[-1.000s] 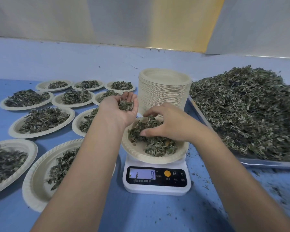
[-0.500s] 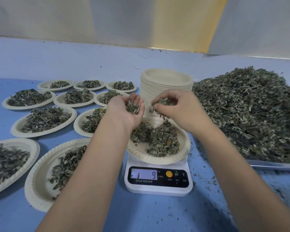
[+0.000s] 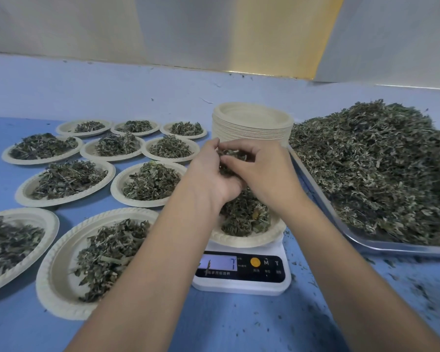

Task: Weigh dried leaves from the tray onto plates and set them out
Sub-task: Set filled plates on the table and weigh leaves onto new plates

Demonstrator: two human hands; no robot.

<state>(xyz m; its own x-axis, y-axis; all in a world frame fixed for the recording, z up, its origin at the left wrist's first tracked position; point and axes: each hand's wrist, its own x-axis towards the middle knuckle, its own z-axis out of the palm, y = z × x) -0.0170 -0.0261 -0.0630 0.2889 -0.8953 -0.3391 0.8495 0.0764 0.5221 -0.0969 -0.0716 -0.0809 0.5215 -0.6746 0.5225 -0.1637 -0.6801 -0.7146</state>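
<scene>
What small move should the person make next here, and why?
Probably sprinkle a pinch onto the plate on the scale and watch the display. The left hand cups a clump of leaves above that plate, the right hand pinches into it, and the display's visible digit is 7.

blue desk under pale panelled walls

the desk [image 3: 239, 326] has a flat mid-blue top that runs across the whole view. along its far side lies a paler, lilac-blue band [image 3: 112, 87] with a few small dark scuffs. above the band stand smooth wall panels: a grey-white panel [image 3: 61, 24] on the left, a yellow panel [image 3: 277, 34] in the middle and a white panel [image 3: 396, 39] on the right, whose left edge leans. the light is soft and even, with only faint shadows on the desk
</scene>
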